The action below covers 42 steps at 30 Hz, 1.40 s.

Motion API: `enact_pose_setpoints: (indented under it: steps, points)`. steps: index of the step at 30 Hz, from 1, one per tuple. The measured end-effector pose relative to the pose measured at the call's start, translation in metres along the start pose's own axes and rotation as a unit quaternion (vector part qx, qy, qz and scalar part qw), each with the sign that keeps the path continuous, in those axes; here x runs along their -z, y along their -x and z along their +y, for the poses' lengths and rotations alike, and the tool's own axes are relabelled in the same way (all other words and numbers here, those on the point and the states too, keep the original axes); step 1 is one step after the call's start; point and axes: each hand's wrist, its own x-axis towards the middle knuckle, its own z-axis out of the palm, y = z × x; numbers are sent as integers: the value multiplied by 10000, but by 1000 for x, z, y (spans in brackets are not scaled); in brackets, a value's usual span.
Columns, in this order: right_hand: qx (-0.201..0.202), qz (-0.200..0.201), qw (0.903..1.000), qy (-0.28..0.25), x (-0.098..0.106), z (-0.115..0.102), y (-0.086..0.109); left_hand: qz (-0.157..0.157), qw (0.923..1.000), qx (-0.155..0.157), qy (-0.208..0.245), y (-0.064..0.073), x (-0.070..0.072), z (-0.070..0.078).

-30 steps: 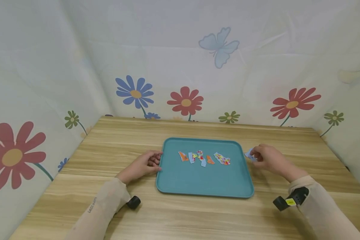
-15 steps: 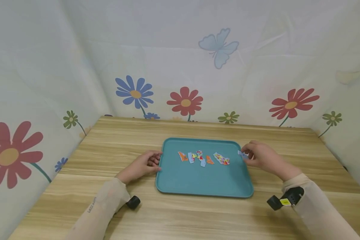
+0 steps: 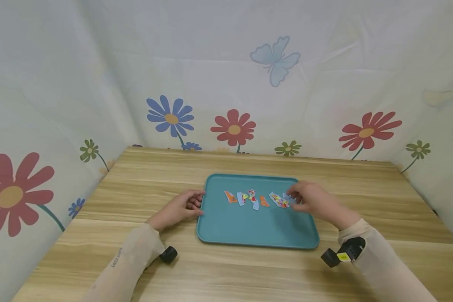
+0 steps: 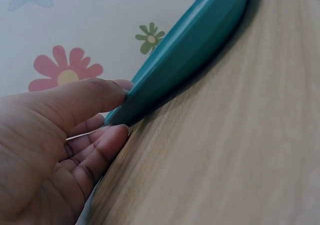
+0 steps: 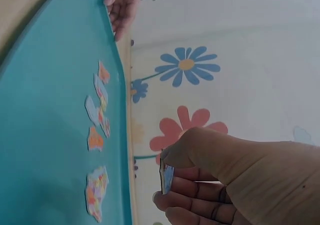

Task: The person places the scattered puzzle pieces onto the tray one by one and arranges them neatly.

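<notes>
My right hand [image 3: 317, 204] is over the right side of the teal tray [image 3: 256, 233], pinching a small light-blue piece [image 5: 166, 177] with ragged edges between thumb and fingers. A larger multicoloured piece [image 3: 278, 199] lies on the tray just left of that hand. Further left in the same row are an orange piece [image 3: 264, 201], light-blue pieces with coloured patches [image 3: 241, 198], and another orange piece [image 3: 230, 196]. At the tray's left edge, my left hand [image 3: 177, 209] rests thumb and fingertips against the outer rim, its fingers relaxed.
The tray lies on a wood-grain table [image 3: 166, 172]. Behind and at both sides hangs a pale curtain [image 3: 211, 50] with printed flowers and a butterfly. A black wrist device [image 3: 341, 253] sits on the right forearm.
My right hand has moved left with the light-blue piece, from beside the tray's right edge to over the tray near the multicoloured piece. The left hand has stayed at the rim.
</notes>
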Motion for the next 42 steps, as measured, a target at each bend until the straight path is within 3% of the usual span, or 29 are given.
enact_pose_setpoints:
  steps: [14, 25, 30, 42]
  points:
    - [593, 34, 9982, -73, -34, -31, -21, -44, 10000, 21, 4, 2, 2, 1]
    - [240, -354, 9991, 18, -57, -51, -28, -47, 10000, 16, -31, 1, 2, 0]
    - [73, -500, 9985, -200, -67, -59, -29, -58, 10000, 45, 6, 1, 2, 2]
    - [421, -300, 9984, 231, -83, -69, -34, -51, 9999, 97, 5, -1, 4, 3]
